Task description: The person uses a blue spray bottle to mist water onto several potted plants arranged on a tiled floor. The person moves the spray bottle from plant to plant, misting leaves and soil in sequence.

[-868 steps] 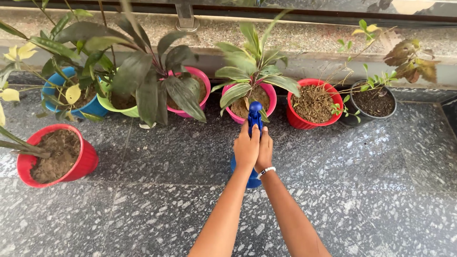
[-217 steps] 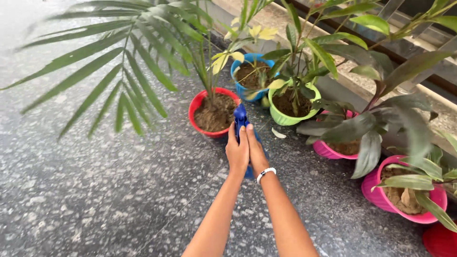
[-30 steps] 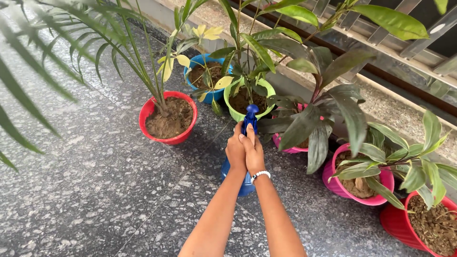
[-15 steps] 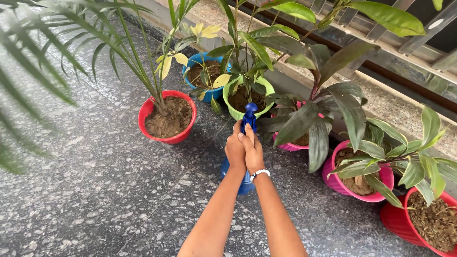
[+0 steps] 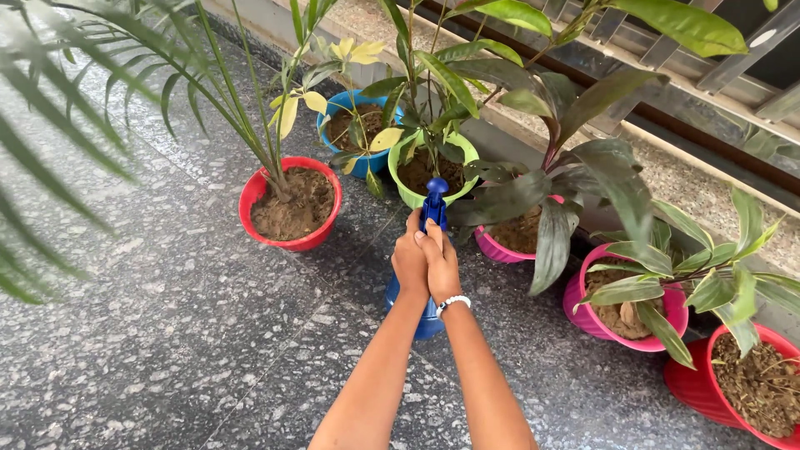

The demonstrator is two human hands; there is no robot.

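My one head-worn camera looks steeply down, close over my outstretched forearms, at the speckled floor and potted plants.

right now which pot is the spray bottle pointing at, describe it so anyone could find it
Along the ledge runs a row of pots. The blue spray bottle, gripped by both hands, points at the green pot, between a blue pot and a pink pot. It is the only green one.

Soft, even daylight; faint shadows under pots; near palm fronds blurred at left edge
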